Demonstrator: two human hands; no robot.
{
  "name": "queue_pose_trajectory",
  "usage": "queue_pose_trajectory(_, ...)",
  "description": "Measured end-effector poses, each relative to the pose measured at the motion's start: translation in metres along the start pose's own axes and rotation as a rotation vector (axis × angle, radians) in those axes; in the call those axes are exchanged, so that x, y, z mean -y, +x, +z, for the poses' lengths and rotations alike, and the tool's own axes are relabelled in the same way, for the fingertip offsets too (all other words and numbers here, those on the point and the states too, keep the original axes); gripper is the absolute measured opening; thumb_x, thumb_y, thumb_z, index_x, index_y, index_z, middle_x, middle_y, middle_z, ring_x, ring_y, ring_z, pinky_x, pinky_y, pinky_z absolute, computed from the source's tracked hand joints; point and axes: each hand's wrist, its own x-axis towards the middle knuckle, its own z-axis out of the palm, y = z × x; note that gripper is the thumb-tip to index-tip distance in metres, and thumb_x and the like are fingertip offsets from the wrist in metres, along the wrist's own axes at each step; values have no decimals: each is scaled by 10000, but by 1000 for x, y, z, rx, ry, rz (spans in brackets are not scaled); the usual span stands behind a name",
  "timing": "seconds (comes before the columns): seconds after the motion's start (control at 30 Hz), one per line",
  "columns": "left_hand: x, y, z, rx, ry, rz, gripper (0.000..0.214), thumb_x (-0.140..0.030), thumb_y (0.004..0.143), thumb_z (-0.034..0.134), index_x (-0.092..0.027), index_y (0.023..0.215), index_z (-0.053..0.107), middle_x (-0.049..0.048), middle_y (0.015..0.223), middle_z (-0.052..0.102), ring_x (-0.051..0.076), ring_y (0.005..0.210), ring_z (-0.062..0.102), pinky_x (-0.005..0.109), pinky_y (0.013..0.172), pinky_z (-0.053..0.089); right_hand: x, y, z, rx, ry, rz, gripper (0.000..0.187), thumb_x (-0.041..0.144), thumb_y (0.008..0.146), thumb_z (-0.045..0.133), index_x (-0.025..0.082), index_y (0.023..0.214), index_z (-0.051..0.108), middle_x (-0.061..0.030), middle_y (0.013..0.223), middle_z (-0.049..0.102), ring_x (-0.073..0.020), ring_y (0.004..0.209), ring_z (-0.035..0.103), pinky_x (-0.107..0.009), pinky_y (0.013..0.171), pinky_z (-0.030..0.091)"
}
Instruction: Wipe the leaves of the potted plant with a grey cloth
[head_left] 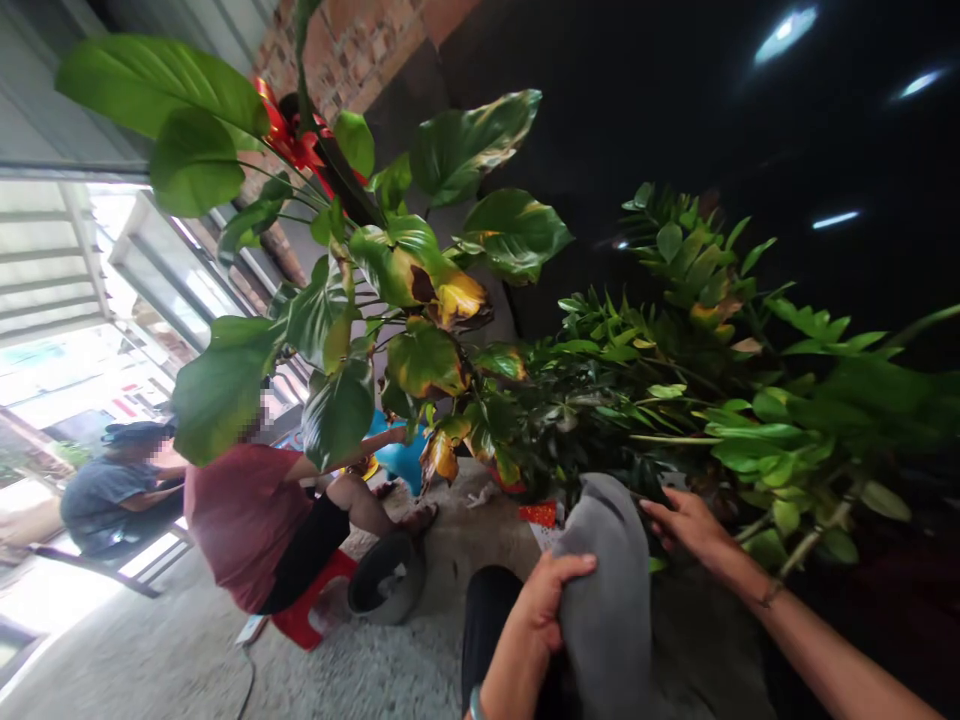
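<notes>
My left hand [541, 600] grips a grey piece that looks like fabric [606, 600], thumb lying across its front. The piece stands upright over my lap, its rounded top bent over. My right hand [694, 530] is just right of the grey piece's upper edge, with fingers drawn together. Something thin and dark seems to be at its fingertips, too small to make out. Behind the grey piece, a small red packet or label [538, 514] lies against a white printed sheet [550, 538].
Large leafy plants [405, 260] stand in front, with more foliage [787, 430] close by my right arm. To the left, a person in a red shirt [244, 520] sits on a red stool [319, 600] beside a dark bucket [386, 580]. Another person [112, 490] sits farther back.
</notes>
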Motion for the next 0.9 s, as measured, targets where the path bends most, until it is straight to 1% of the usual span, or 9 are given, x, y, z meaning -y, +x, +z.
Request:
queue_pose_trajectory(0.07,-10,-12,0,121,-1,70,431,-173,416,762,-111,837,693,76,667,724,228,610,661,321,641,503,-1,-1,-1,-1,-6,-11,294,512,517,562,243,482,447,45,381,448,-114,329,401,-260,371,307)
queue_pose_trajectory(0.13,-35,-19,10,173,-43,153,430,-188,401,782,-125,818,696,55,674,722,196,580,645,294,618,495,0,-1,-1,-12,-18,-17,293,506,522,566,245,481,441,41,390,461,-115,338,409,-260,380,315)
queue_pose_trajectory(0.27,-76,-7,38,111,-129,321,416,-241,395,806,-138,781,692,20,633,696,154,549,607,270,601,479,1,-2,1,-33,-42,-19,282,510,522,553,248,490,454,35,391,486,-121,335,415,-267,385,323)
queue_pose_trajectory(0.4,-54,14,45,36,101,284,415,-263,388,806,-141,772,706,26,646,697,159,580,593,282,613,461,1,-2,0,-13,-57,-34,268,490,536,552,248,474,456,41,358,466,-129,337,414,-269,387,319)
queue_pose_trajectory(0.53,-32,9,23,174,317,94,379,-237,380,789,-123,734,718,34,640,689,163,582,584,284,604,445,-3,-2,-3,1,-70,-54,244,436,510,537,244,401,434,35,312,414,-129,345,396,-268,388,294)
queue_pose_trajectory(0.67,-68,-6,13,271,262,241,442,-233,396,783,-115,817,718,48,699,708,178,590,606,285,594,456,-3,-3,-3,-18,-69,-35,257,460,543,517,248,435,420,26,365,457,-122,344,399,-264,383,317)
queue_pose_trajectory(0.77,-97,-2,20,170,93,400,447,-274,426,788,-141,842,694,39,728,710,182,623,621,296,644,472,1,-4,0,-36,-68,-21,272,498,545,515,252,469,428,26,392,474,-122,334,408,-267,380,330)
queue_pose_trajectory(0.83,-98,8,25,58,19,428,426,-310,434,792,-157,816,681,23,698,699,171,614,614,300,660,476,2,-4,2,-45,-65,-24,274,507,531,510,253,467,428,28,389,467,-120,331,406,-269,382,331)
queue_pose_trajectory(0.9,-83,17,25,-6,86,388,413,-308,416,797,-157,784,688,16,666,694,161,592,600,297,645,471,3,-4,2,-48,-60,-29,265,505,519,500,255,464,429,28,385,463,-119,331,398,-270,380,324)
